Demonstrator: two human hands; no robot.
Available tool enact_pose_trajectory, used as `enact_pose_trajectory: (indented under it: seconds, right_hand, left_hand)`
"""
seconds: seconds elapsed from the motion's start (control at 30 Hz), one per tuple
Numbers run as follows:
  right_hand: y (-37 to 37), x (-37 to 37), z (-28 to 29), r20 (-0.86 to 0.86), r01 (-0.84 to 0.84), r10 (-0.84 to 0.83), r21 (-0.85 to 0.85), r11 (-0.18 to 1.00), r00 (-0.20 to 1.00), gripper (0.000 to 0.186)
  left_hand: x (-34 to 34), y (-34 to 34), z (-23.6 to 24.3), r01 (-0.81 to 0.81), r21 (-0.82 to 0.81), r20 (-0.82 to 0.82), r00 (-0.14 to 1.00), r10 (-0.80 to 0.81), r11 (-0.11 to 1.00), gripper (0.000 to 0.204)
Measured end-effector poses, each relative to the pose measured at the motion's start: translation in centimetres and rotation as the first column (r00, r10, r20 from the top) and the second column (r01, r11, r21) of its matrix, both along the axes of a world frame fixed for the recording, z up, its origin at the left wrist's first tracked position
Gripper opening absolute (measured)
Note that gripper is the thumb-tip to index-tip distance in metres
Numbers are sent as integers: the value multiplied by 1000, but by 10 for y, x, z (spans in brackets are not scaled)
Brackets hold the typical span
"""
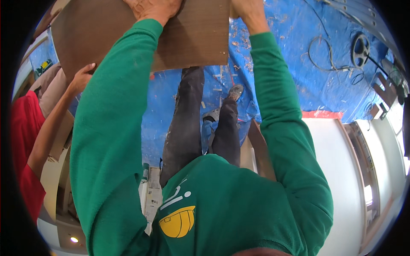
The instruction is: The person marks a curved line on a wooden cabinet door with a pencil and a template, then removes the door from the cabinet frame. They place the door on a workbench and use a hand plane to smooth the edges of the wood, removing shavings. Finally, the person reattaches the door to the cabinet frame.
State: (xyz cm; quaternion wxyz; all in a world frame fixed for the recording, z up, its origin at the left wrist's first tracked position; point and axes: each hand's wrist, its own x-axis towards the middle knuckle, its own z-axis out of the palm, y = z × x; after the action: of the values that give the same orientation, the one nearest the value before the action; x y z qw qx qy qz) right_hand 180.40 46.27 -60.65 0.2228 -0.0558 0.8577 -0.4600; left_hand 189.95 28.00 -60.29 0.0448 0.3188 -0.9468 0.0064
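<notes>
Blue plastic sheeting (307, 34) covers the floor far below, littered with wood chips and scraps, so this is a worksite seen from up high, with the person's dark trousers and grey shoes (234, 91) planted down there. Starting at the left: a co-worker in a red short-sleeved top (23, 141) stretches a bare arm up, and that co-worker's hand (83, 77) presses against the left edge of the big flat brown wooden panel (188, 38), apparently helping steady it. Moving in, the left hand (151, 8) sits flat on the panel at the top of the view, palm pushed against the board, fingers cut off by the frame so I cannot tell how far they spread. The green sleeve (111, 128) runs straight up to it, arm fully extended, which suggests the board is being held overhead and pushed upward rather than gripped. Across to the right hand (247, 10): it meets the panel's right edge, mostly out of frame, so whether it grips or just presses I cannot tell. Far right, loose grey cables and a round black reel (361, 49) lie on the sheeting, well clear of the feet, beside a pale white wall surface (329, 170).
</notes>
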Motion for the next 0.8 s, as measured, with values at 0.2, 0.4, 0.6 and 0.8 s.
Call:
enact_pose_trajectory:
  seconds: [0.2, 0.4, 0.6, 0.8]
  right_hand:
    - [43, 105, 16, 96, -22, 31, -98, 995, 995, 87]
    - [123, 241, 28, 412, 99, -36, -133, 986, 910, 65]
    - [119, 230, 22, 456, 231, -127, -181, 956, 881, 61]
    - [91, 155, 11, 381, 200, -101, -231, 952, 919, 64]
  left_hand:
    - [15, -16, 8, -45, -68, 31, 998, 47, 997, 83]
    - [26, -17, 27, -85, -26, 69, 994, 86, 996, 83]
    - [24, -9, 32, -86, -9, 74, 993, 87, 996, 83]
    - [25, -2, 13, -52, 32, 32, 998, 51, 998, 83]
